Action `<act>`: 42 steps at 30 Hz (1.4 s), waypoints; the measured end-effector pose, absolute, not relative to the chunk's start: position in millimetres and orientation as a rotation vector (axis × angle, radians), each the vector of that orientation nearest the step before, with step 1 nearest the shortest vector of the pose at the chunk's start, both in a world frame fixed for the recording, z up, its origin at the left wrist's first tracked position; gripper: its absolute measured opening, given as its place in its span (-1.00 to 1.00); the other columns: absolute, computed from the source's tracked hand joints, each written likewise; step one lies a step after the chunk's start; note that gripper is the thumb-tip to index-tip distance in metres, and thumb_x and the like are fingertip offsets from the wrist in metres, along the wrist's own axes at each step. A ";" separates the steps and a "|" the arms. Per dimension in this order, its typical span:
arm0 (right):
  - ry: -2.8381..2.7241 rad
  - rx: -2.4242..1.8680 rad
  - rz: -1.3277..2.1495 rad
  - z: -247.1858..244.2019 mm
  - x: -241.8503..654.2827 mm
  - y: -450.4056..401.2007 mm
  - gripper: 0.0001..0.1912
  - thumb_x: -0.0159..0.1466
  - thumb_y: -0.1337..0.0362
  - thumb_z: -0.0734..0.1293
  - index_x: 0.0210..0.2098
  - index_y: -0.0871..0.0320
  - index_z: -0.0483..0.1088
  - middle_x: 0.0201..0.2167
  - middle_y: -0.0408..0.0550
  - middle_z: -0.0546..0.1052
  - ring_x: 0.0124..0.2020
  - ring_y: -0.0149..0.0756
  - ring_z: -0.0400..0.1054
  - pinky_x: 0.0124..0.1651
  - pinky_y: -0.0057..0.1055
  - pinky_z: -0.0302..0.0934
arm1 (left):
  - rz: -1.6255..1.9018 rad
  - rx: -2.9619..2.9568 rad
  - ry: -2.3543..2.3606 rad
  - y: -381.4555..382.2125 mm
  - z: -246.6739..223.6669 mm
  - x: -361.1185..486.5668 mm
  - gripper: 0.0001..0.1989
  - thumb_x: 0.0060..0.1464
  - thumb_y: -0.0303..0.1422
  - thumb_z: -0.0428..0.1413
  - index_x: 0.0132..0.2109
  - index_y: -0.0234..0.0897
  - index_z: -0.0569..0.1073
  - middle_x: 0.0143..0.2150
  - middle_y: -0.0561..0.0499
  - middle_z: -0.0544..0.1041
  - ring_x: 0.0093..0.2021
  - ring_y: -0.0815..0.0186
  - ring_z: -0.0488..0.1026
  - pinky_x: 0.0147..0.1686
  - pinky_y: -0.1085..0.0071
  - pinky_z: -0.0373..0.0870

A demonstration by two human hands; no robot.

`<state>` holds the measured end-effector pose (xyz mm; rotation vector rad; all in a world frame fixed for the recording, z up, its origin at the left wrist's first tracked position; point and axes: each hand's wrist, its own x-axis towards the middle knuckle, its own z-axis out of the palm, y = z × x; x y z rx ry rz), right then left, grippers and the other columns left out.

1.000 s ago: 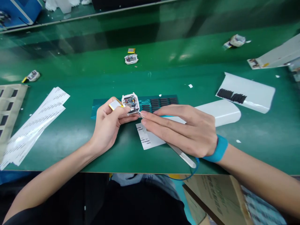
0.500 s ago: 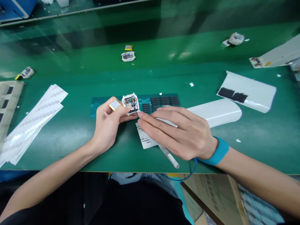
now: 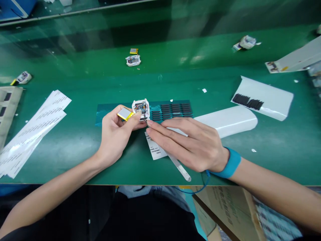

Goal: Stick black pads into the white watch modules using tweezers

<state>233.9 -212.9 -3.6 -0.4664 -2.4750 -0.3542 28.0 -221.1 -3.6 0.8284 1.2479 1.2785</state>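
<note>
My left hand is closed around a white open smartwatch case, thumb pressing at its lower left edge. A circuit board shows inside the case. A silver battery with yellow edging sticks out to the left, between the case and my left fingers. My right hand is closed in a pinch on slim tweezers; their dark tip touches or nearly touches the case's lower right edge. Most of the tweezers is hidden under my fingers, and the back end shows below the palm.
A teal sheet of black strips lies behind my hands. Printed label paper and white backing film are near my right hand. More label sheets lie left. Other open watch cases rest further back. A blue wrist strap trails a cord.
My left hand has tilted the watch case slightly, and the battery's flat face shows more. My right hand has shifted a little left and down. The view has shifted slightly.
</note>
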 end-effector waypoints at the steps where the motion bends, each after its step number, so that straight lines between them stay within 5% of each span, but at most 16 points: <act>1: -2.457 -0.483 -0.340 -3.7 234.8 -212.5 -0.74 0.49 0.46 0.26 0.08 0.32 0.52 0.06 0.09 0.65 -0.07 -0.15 0.57 -0.14 -0.24 0.57 | 1.278 0.845 1.258 -221.5 -3.8 28.4 -0.74 -0.01 -0.34 0.43 -0.35 -0.30 0.48 -0.40 0.08 0.55 -0.38 0.36 0.57 -0.21 0.36 0.69; 12: -2.241 -0.623 0.146 -16.3 231.7 -213.5 -0.51 0.38 0.57 0.38 0.25 0.12 0.41 0.04 0.01 0.67 -0.08 -0.22 0.59 -0.04 -0.25 0.62 | 1.254 0.877 1.245 -219.9 -3.5 26.0 -0.69 -0.03 -0.28 0.47 -0.25 -0.31 0.54 -0.35 0.06 0.60 -0.37 0.33 0.63 -0.23 0.38 0.70; 24: -2.164 -0.580 0.044 -17.6 232.8 -205.9 -0.55 0.39 0.53 0.39 0.24 0.19 0.40 0.02 0.07 0.67 -0.10 -0.21 0.61 -0.12 -0.26 0.63 | 1.252 1.247 1.484 -151.6 -3.7 -21.4 -0.71 -0.15 -0.41 0.40 -0.21 -0.26 0.57 -0.43 0.02 0.61 -0.44 0.23 0.59 -0.31 0.30 0.58; 26: -2.153 -0.540 0.027 -19.2 231.9 -204.3 -0.58 0.38 0.55 0.39 0.20 0.24 0.42 0.03 0.12 0.67 -0.09 -0.18 0.61 -0.14 -0.24 0.64 | 1.236 1.392 1.701 -113.8 -3.7 -50.4 -0.75 -0.13 -0.42 0.36 -0.23 -0.23 0.57 -0.48 0.05 0.54 -0.36 0.16 0.58 -0.18 0.22 0.55; 31: -2.163 -0.500 0.010 -20.1 232.2 -201.2 -0.62 0.39 0.56 0.35 0.17 0.25 0.43 0.02 0.12 0.67 -0.08 -0.20 0.61 -0.11 -0.23 0.64 | 0.778 1.690 2.188 -48.5 -0.8 -84.1 -0.78 -0.03 -0.27 0.35 -0.37 -0.25 0.48 -0.22 -0.15 0.60 0.22 -0.17 0.40 0.23 0.04 0.28; 34: -2.182 -0.468 0.026 -19.8 233.7 -199.1 -0.63 0.40 0.57 0.33 0.16 0.25 0.43 0.03 0.10 0.67 -0.02 -0.22 0.59 -0.05 -0.23 0.63 | 0.808 1.844 2.050 -34.3 -4.6 -65.4 -0.78 0.03 -0.25 0.32 -0.27 -0.26 0.50 0.02 -0.16 0.60 0.33 -0.07 0.29 0.34 0.10 0.16; 38: -2.198 -0.481 -0.014 -19.0 234.8 -198.6 -0.71 0.43 0.52 0.31 0.12 0.29 0.45 0.04 0.09 0.66 0.00 -0.23 0.58 0.01 -0.26 0.60 | 0.846 1.944 1.844 -40.7 3.7 -27.2 -0.82 0.04 -0.35 0.36 -0.32 -0.23 0.48 -0.19 0.06 0.58 0.22 0.20 0.37 0.30 0.41 0.12; 42: -2.236 -0.474 -0.100 -23.9 235.2 -195.8 -0.75 0.51 0.41 0.23 0.06 0.30 0.51 0.07 0.01 0.65 0.02 -0.30 0.56 0.07 -0.36 0.56 | 0.978 1.945 1.705 -65.5 32.3 -20.9 -0.72 -0.05 -0.43 0.41 -0.37 -0.14 0.43 -0.63 0.23 0.20 -0.35 0.31 0.37 -0.30 0.56 0.17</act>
